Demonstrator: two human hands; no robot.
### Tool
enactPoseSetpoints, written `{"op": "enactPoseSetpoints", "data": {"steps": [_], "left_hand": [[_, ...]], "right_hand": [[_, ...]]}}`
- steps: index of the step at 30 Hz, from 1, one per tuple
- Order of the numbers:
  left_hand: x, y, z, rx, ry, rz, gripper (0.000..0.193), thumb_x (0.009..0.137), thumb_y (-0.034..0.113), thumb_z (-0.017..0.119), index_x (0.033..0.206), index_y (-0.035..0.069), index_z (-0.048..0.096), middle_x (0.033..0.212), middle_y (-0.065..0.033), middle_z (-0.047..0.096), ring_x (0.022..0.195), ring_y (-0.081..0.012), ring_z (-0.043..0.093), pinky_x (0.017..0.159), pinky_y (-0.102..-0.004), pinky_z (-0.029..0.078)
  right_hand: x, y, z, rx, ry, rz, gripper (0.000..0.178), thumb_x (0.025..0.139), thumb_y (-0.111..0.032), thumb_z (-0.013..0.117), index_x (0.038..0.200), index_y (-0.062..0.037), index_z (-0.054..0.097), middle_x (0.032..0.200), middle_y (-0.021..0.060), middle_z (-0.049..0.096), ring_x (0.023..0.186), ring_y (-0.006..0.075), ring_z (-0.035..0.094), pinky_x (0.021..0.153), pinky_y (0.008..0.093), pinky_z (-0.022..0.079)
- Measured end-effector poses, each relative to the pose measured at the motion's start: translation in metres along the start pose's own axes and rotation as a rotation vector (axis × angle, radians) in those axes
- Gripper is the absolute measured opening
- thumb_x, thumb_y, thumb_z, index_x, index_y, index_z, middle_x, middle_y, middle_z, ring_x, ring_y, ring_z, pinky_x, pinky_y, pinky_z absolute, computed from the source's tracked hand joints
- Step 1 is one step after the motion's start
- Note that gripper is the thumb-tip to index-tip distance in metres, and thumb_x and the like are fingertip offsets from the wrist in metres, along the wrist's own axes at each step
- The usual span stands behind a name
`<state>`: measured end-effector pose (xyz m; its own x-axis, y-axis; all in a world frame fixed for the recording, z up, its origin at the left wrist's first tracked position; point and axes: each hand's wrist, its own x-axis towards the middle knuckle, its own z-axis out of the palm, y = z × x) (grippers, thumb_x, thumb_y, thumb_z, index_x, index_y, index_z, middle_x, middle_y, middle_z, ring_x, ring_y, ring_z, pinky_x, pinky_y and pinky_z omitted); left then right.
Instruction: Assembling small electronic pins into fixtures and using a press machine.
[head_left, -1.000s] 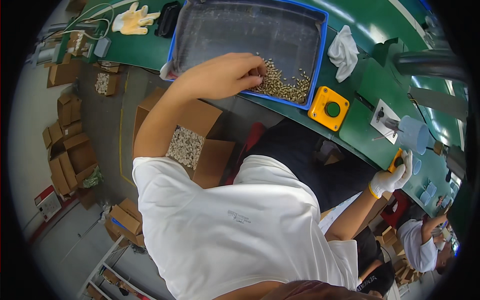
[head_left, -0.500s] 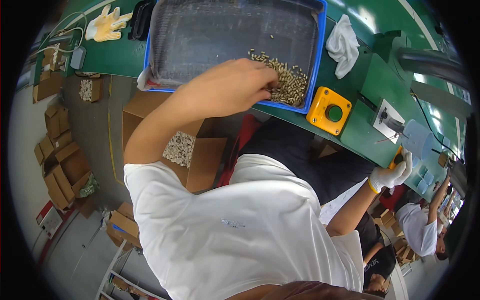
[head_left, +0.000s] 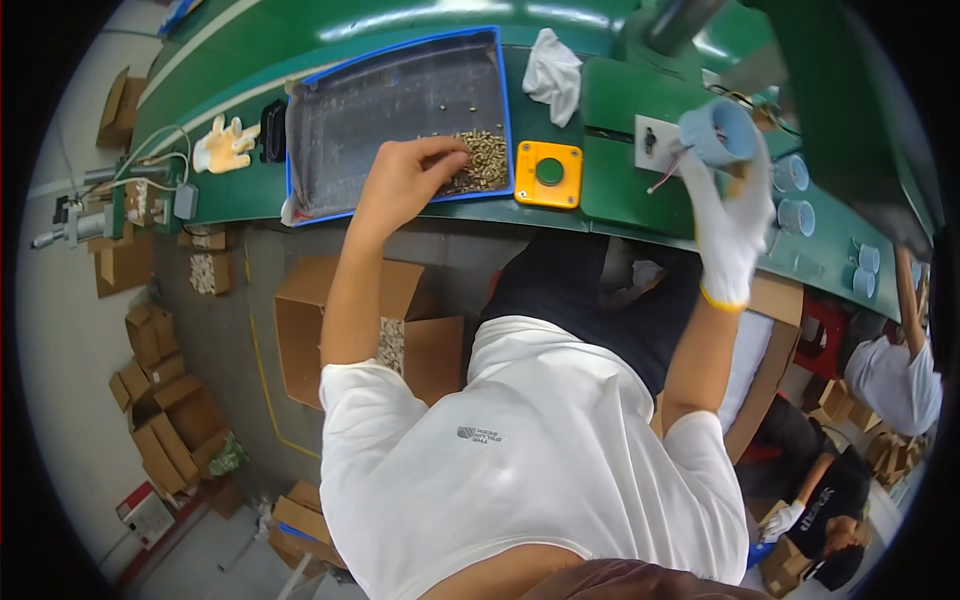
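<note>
My bare left hand (head_left: 400, 185) is over the blue-rimmed tray (head_left: 360, 110), its thumb and forefinger pinched together at the edge of a pile of small brass-coloured metal pieces (head_left: 485, 163). Whatever is between the fingertips is too small to make out. A white knitted glove with a yellow cuff covers my right hand (head_left: 733, 215). Its thumb and fingers are round a light blue, cup-shaped plastic part (head_left: 716, 133), from which thin wires with a small connector hang. Beside that part lies a metal plate (head_left: 652, 150) with a dark fitting.
Between tray and plate is a yellow button box (head_left: 548, 174) with a green button. A white cloth (head_left: 552, 78) lies behind it; a glove (head_left: 225, 145) lies left of the tray. More blue parts (head_left: 796, 216) stand at right. Open cartons (head_left: 350, 310) stand below the bench; co-workers sit at right.
My right hand has risen from the bench's front edge and taken hold of the blue part. My left hand has drawn back slightly, fingertips pinched. The whole view has shifted.
</note>
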<state>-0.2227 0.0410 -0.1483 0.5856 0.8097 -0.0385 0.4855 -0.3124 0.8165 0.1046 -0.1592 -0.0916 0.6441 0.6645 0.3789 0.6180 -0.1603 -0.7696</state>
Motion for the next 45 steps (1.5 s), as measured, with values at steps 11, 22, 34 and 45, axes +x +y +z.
{"op": "enactPoseSetpoints", "data": {"steps": [11, 22, 34, 45], "left_hand": [[0.006, -0.028, 0.010, 0.271, 0.151, 0.234, 0.015, 0.107, 0.010, 0.067, 0.116, -0.002, 0.070, 0.149, -0.0227, 0.070, 0.135, -0.0400, 0.069, 0.111, -0.0420, 0.051], [0.010, -0.005, 0.020, 0.207, 0.078, 0.157, 0.014, 0.109, 0.008, 0.064, 0.115, -0.004, 0.069, 0.138, -0.0221, 0.077, 0.142, -0.0396, 0.066, 0.115, -0.0428, 0.050], [0.009, -0.007, 0.018, 0.257, 0.077, 0.163, 0.017, 0.109, 0.007, 0.063, 0.119, -0.006, 0.069, 0.138, -0.0208, 0.077, 0.142, -0.0367, 0.067, 0.115, -0.0426, 0.050], [0.014, -0.024, 0.016, 0.285, 0.058, 0.152, 0.021, 0.112, 0.011, 0.064, 0.122, -0.005, 0.071, 0.138, -0.0205, 0.077, 0.136, -0.0301, 0.070, 0.112, -0.0389, 0.051]], "right_hand": [[0.021, 0.058, -0.049, 0.462, 0.363, -0.238, 0.047, 0.083, -0.013, 0.080, 0.126, -0.0002, 0.068, 0.103, 0.0095, 0.071, 0.087, 0.0183, 0.068, 0.079, 0.0336, 0.059], [0.100, 0.122, -0.129, 0.036, 0.242, 0.103, 0.051, 0.105, -0.044, 0.069, 0.142, -0.0104, 0.072, 0.142, 0.0195, 0.073, 0.132, 0.0359, 0.069, 0.114, 0.0438, 0.052], [-0.061, 0.149, -0.120, -0.492, 0.109, -0.443, 0.052, 0.078, -0.039, 0.082, 0.119, -0.0079, 0.075, 0.121, 0.0148, 0.073, 0.117, 0.0424, 0.068, 0.103, 0.0533, 0.055], [-0.123, 0.234, -0.048, -0.102, 0.762, -0.145, 0.025, 0.108, -0.016, 0.061, 0.124, -0.0005, 0.072, 0.132, 0.0190, 0.070, 0.117, 0.0343, 0.070, 0.104, 0.0471, 0.057]]}}
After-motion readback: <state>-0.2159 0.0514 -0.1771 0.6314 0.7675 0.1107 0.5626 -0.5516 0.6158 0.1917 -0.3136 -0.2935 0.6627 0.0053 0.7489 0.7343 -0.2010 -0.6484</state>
